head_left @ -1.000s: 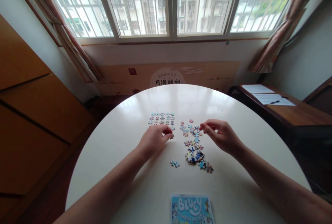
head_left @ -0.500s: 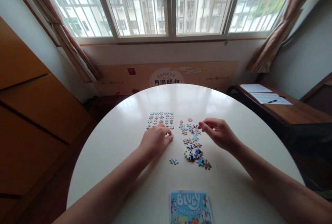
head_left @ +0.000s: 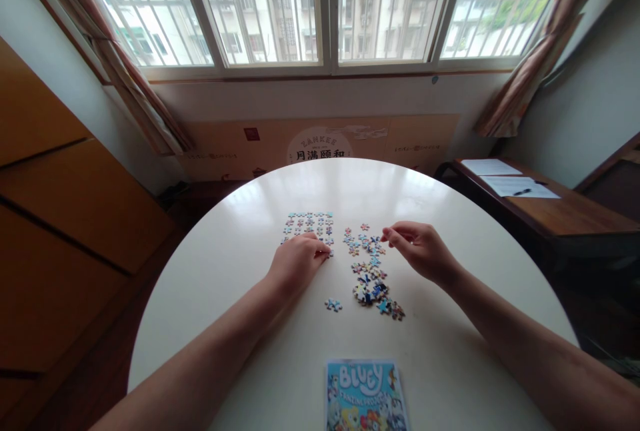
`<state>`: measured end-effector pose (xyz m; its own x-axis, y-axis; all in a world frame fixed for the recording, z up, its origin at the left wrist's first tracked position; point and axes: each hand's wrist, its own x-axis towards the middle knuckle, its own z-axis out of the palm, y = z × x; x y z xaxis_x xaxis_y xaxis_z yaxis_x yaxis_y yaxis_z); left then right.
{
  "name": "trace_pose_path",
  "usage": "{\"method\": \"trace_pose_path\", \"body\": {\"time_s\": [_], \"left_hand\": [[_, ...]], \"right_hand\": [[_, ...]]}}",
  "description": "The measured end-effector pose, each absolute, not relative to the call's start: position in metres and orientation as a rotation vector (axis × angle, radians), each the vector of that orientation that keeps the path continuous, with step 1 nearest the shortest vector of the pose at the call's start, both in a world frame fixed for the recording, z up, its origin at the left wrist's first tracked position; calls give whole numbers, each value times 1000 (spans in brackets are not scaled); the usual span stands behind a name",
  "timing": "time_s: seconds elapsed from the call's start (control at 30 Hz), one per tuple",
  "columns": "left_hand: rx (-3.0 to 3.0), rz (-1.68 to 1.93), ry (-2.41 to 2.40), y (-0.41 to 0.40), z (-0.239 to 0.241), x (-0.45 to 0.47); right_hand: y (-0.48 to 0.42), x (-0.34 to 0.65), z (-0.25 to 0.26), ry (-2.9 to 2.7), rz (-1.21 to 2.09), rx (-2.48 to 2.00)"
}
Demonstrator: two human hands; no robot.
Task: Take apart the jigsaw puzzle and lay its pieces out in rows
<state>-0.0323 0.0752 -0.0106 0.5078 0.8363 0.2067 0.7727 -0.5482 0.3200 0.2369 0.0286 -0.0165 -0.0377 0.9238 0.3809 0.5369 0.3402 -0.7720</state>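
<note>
Left hand (head_left: pixel 296 261) presses fingertips on the sorted rows of pieces (head_left: pixel 309 224), steadying them, grip closed around nothing; right hand (head_left: pixel 419 249), grip pinched together, hovers over the loose pile (head_left: pixel 371 284) on the counter (head_left: pixel 450 364).

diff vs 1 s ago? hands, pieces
The left hand moved slightly forward: its fingertips were at a piece just below the sorted rows and now press at the rows' near edge. The right hand stayed pinched over the loose pieces; whether it holds one is unclear. The stray piece, box and table are unchanged.
</note>
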Motion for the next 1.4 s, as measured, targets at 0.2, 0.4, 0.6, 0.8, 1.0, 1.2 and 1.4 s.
{"method": "trace_pose_path", "body": {"time_s": [0.2, 0.4, 0.6, 0.8, 1.0, 1.2, 1.4], "left_hand": [[2531, 522, 1447, 73, -6, -33], [2525, 494, 1459, 75, -5, -34], [2611, 633, 1214, 70, -1, -32], [2703, 482, 712, 60, -3, -27], [2739, 425, 602, 53, -4, -23], [2684, 462, 585, 53, -1, -24], [2388, 632, 497, 40, 18, -19]], "right_hand": [[30, 240, -16, -1656, 508, -1365], [29, 244, -9, -1871, 597, -1327], [22, 247, 1, -2357, 830, -1069], [19, 243, 1, -2493, 907, -993], [18, 238, 1, -2541, 937, -1020], [20, 242, 4, -2437, 1050, -994], [13, 238, 11, -2106, 1309, -905]]}}
